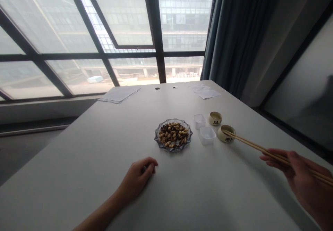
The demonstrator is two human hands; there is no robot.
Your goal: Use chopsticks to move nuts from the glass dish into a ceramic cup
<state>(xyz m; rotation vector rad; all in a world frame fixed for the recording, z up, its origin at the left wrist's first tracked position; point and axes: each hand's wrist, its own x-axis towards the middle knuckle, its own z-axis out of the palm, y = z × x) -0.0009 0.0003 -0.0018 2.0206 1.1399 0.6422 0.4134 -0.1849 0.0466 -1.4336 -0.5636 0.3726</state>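
Note:
A pair of wooden chopsticks [255, 146] is held in my right hand [299, 175]. Their tips reach into the nearer cream bowl [223, 138], which has a dark character on its side; whether anything is between the tips I cannot tell. My left hand [140, 175] rests on the table, fingers curled in, with nothing visible in them. Just beyond it stands a scalloped glass dish [158, 143] holding peanuts and dark seeds [173, 133]. Two clear plastic cups, the nearer one [207, 139] and the farther one [199, 121], sit between the dish and the bowls.
A second cream bowl [215, 120] stands behind the nearer one. On the white table [91, 161], stacked papers [119, 94] lie at the far left and loose sheets [205, 92] at the far right. Windows and a dark blue curtain [234, 33] are beyond.

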